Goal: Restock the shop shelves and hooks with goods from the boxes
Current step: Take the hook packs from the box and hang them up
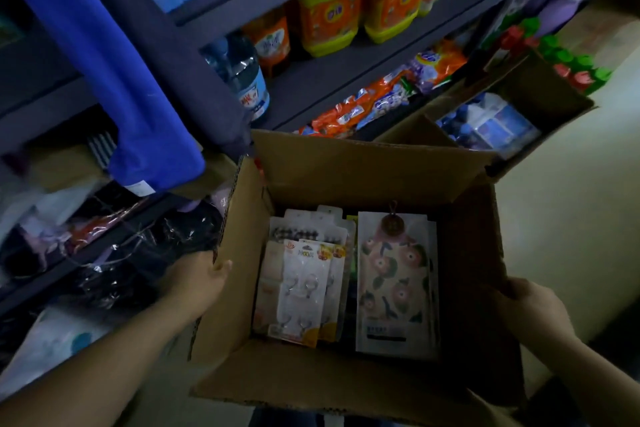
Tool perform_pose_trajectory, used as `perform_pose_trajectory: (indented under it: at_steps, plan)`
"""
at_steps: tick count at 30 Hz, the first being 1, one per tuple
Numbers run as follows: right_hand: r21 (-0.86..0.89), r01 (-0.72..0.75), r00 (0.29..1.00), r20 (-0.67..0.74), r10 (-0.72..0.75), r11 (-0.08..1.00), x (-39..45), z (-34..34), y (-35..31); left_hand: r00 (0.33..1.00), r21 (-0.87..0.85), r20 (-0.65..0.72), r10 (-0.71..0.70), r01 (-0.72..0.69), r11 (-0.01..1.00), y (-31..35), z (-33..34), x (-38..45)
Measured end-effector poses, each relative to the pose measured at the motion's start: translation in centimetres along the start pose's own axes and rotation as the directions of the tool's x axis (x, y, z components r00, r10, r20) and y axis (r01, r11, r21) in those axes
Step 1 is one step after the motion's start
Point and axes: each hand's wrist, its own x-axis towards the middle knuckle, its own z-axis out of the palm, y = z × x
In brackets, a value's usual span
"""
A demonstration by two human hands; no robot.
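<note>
- We hold the open cardboard box (346,381) between both hands: left hand (204,279) pressed flat against its left wall, fingers extended; right hand (530,308) curled over its right flap.
- Inside the box, the hook packs (301,291) lie flat on the left, the floral pack (393,282) on the right, long axes running away from us.
- The hook packs lie nearer our left hand, just across the wall.
- Beyond the box stand the shelves (346,80) with detergent jugs (329,14).
</note>
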Motion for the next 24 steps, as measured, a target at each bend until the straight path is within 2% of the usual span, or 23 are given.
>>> perform_pose_trajectory:
  at_steps: [7, 12, 15, 20, 24]
  plan:
    - [-0.005, 0.037, 0.999, 0.015, -0.037, 0.999, 7.9, 4.3, 1.0, 0.999, -0.026, -0.006, -0.031, 0.031, 0.999, 0.8, 6.2, 3.9]
    - [-0.008, 0.071, 0.997, -0.008, -0.071, 0.997, 13.6, 6.4, 1.2, 0.999, -0.093, -0.013, -0.045, 0.044, 0.995, 1.8, 9.6, 8.3]
    - [-0.046, 0.093, 0.995, -0.021, -0.094, 0.995, 16.7, 7.0, 0.9, 0.997, -0.159, -0.062, -0.037, 0.026, 0.987, 2.3, 11.7, 11.1]
    - [-0.081, 0.120, 0.992, -0.039, -0.124, 0.989, 20.9, 8.1, 0.5, 0.996, -0.106, -0.078, -0.037, 0.029, 0.994, 4.0, 14.9, 14.5]
    - [-0.107, 0.092, 0.993, -0.062, -0.099, 0.990, 24.1, 9.0, 0.8, 0.996, -0.141, -0.088, -0.009, -0.004, 0.990, 4.9, 17.3, 16.9]
